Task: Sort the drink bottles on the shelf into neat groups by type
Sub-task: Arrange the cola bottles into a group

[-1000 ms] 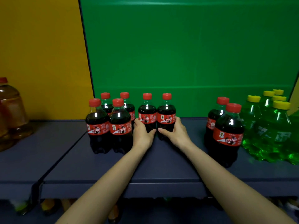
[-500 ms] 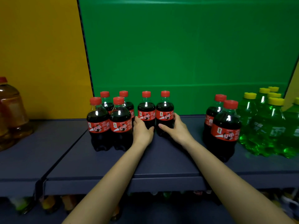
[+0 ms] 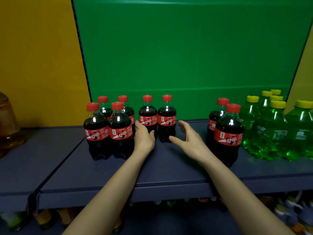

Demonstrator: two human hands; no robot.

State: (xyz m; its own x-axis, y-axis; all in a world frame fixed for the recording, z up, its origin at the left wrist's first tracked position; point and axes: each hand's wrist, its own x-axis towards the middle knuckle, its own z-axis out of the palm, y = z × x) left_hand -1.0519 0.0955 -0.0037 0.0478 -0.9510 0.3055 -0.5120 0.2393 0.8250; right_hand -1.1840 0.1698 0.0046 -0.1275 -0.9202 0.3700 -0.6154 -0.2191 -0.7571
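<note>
your left hand point(image 3: 144, 137) wraps one cola bottle point(image 3: 147, 118) low, probably to slide it untipped toward the cola cluster point(image 3: 108, 131), right hand point(image 3: 188, 139) hovering beside the neighbour bottle point(image 3: 166, 118), fingers wide

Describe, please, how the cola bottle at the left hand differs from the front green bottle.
The cola bottle holds dark liquid; the green bottle, bright green. The cola bottle has a red cap and label; the green bottle, a yellow cap and pale label. The left hand grips the cola bottle; the green bottle stands untouched. Both stand upright, capped, on the shelf.
</note>
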